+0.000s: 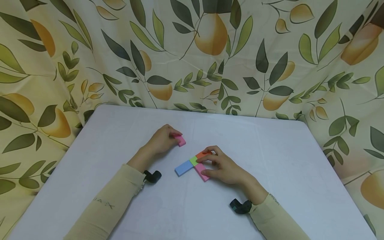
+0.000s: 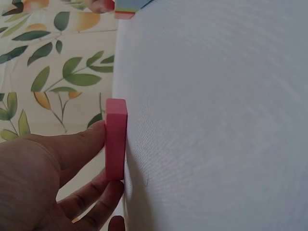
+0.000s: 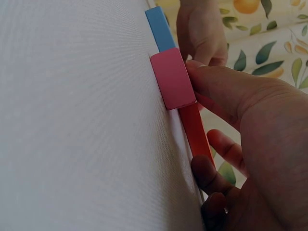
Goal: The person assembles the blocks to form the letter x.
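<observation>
In the head view, my left hand (image 1: 163, 139) holds a small pink block (image 1: 180, 140) at the table's surface. The left wrist view shows that block (image 2: 115, 139) between thumb and fingers. My right hand (image 1: 226, 166) rests over a group of flat blocks, its fingers spread and slightly bent. Its thumb touches a second pink block (image 1: 201, 172); its other fingertips are at the green block (image 1: 193, 161) and the orange block (image 1: 200, 154). A blue block (image 1: 184, 168) extends from the green one toward the lower left. Fingers partly hide the orange block.
The blocks lie on a white-covered table (image 1: 270, 146). Behind it hangs a curtain (image 1: 192, 70) printed with leaves and fruit. A black wrist camera (image 1: 153, 176) sits by the left sleeve, and another camera (image 1: 241, 206) by the right sleeve.
</observation>
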Available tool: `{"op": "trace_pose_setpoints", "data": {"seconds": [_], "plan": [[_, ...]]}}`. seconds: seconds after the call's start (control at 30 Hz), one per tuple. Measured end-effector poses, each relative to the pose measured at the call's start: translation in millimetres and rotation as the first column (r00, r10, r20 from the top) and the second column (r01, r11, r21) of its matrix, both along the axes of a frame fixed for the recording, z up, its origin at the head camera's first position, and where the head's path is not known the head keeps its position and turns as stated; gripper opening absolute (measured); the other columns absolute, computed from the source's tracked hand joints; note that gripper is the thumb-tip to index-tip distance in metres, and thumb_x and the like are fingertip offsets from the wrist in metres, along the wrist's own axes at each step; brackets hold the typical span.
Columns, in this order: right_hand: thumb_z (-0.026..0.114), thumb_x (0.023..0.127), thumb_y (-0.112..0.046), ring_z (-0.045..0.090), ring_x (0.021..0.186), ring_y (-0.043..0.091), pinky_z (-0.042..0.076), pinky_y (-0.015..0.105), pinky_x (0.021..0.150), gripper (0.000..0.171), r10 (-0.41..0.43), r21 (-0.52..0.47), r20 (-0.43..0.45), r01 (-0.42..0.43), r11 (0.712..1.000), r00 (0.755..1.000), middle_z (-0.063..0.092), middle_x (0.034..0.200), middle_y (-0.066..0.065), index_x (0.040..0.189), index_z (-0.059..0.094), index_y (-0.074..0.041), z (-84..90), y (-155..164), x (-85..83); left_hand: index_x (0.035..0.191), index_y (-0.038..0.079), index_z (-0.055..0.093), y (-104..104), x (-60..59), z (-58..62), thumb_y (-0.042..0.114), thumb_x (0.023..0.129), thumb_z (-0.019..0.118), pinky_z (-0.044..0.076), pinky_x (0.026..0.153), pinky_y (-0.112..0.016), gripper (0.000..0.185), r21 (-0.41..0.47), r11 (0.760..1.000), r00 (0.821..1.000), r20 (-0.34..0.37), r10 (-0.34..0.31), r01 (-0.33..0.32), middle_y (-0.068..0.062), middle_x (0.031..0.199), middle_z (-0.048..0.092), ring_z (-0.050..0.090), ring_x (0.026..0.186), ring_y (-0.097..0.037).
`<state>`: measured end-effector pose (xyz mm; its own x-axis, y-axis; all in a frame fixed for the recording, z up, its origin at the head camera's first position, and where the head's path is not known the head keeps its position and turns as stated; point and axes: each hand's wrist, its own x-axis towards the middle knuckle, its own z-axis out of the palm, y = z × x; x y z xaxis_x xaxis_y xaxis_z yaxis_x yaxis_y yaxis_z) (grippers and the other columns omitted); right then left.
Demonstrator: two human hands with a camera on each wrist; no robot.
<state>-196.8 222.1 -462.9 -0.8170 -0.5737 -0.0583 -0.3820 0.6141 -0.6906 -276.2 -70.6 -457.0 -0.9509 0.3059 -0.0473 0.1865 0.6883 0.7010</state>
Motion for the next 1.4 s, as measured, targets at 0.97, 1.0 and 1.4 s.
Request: {"op": "trace_pose_setpoints", "data": {"seconds": [0.97, 1.0, 1.4], "plan": [[0.078, 0.093, -0.037, 0.053, 0.119, 0.018, 0.047, 0.040, 0.100, 0.038, -0.002, -0.010, 0.008, 0.002, 1.000, 1.000, 0.039, 0.152, -0.005, 0.129, 0.069, -0.038, -0.2, 1.1, 0.5, 0.125, 0.018, 0.075, 3.8, 6.4, -0.3, 0.023, 0.096, 0.075, 0.050, 0.100, -0.040, 0.029, -0.010, 1.000, 1.000, -0.010, 0.014, -0.014, -0.001, 0.116, 0.058, 0.058, 0.111, -0.022], [0.078, 0.093, -0.038, 0.053, 0.120, 0.018, 0.047, 0.040, 0.100, 0.038, -0.002, -0.010, 0.008, 0.002, 1.000, 1.000, 0.039, 0.152, -0.005, 0.129, 0.069, -0.039, -0.3, 1.3, 0.4, 0.125, 0.018, 0.075, 3.8, 6.5, -0.6, 0.023, 0.096, 0.075, 0.050, 0.100, -0.040, 0.029, -0.011, 1.000, 1.000, -0.010, 0.015, -0.016, -0.001, 0.116, 0.058, 0.058, 0.111, -0.021], [0.077, 0.093, -0.037, 0.053, 0.122, 0.018, 0.048, 0.040, 0.100, 0.038, -0.001, -0.011, 0.021, 0.001, 1.000, 1.000, 0.039, 0.153, -0.005, 0.130, 0.068, -0.039, -0.2, 0.8, -0.2, 0.125, 0.018, 0.075, 5.0, 9.3, 3.3, 0.020, 0.097, 0.073, 0.051, 0.099, -0.040, 0.028, -0.012, 1.000, 1.000, 0.001, 0.029, -0.029, -0.001, 0.117, 0.058, 0.058, 0.110, -0.022]]}}
